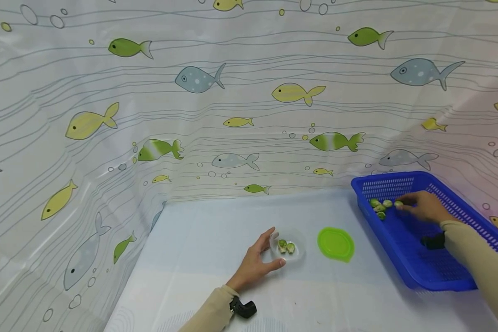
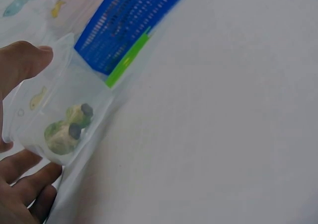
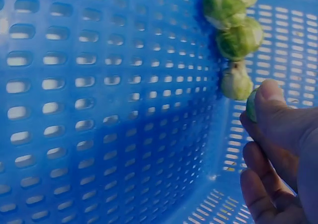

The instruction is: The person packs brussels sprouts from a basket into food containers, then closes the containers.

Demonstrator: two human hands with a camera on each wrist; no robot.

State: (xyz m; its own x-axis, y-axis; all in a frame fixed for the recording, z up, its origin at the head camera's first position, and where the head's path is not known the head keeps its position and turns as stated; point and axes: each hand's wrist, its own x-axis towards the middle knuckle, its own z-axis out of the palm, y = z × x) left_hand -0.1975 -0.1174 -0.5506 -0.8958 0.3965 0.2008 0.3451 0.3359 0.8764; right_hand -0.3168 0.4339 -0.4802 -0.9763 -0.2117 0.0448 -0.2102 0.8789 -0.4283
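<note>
A clear plastic bowl [image 1: 299, 249] stands on the table with a few Brussels sprouts [image 1: 290, 248] inside. My left hand [image 1: 255, 263] grips it from the left side, thumb and fingers around its wall. Seen from the left wrist, the thumb [image 2: 37, 60] lies at the rim and sprouts [image 2: 62, 137] show through the wall. Inside the blue basket [image 1: 392, 249], my right hand [image 1: 427, 207] pinches one Brussels sprout [image 1: 398, 203] between thumb and fingertips. Several more sprouts [image 3: 241, 37] lie close by, against the basket's wall.
A bright green lid [image 1: 336, 244] lies flat on the white table [image 1: 199, 244], between the bowl and the basket. Behind and to the left hangs a fish-patterned sheet [image 1: 232, 138]. The basket's raised rim [image 1: 377, 249] stands between the lid and my right hand.
</note>
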